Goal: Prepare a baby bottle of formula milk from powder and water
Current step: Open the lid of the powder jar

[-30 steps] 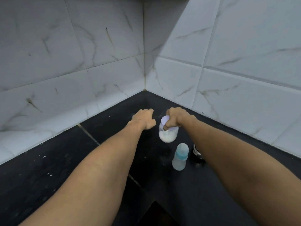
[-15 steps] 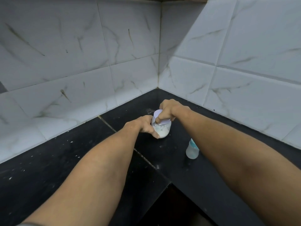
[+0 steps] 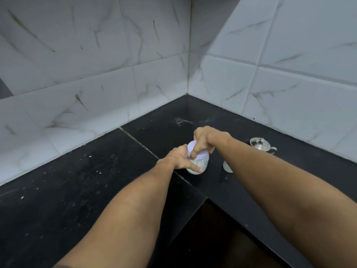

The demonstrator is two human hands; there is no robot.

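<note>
1. Head view: your left hand (image 3: 179, 158) grips the powder jar (image 3: 199, 166) on the worktop (image 3: 96, 190); right hand (image 3: 207, 139) grips its lid (image 3: 201, 151).
2. Light, probably slippery plastic: hold the body low, firmly.

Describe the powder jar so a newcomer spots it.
On the black counter near the tiled corner, left hand and right hand both grip it. It's the clear jar of white powder with a lilac lid; the kettle to its right is steel.

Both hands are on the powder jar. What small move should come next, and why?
Probably twist the lid off: the right hand grips it, the left hand steadies the jar, and the lid is still on.
</note>
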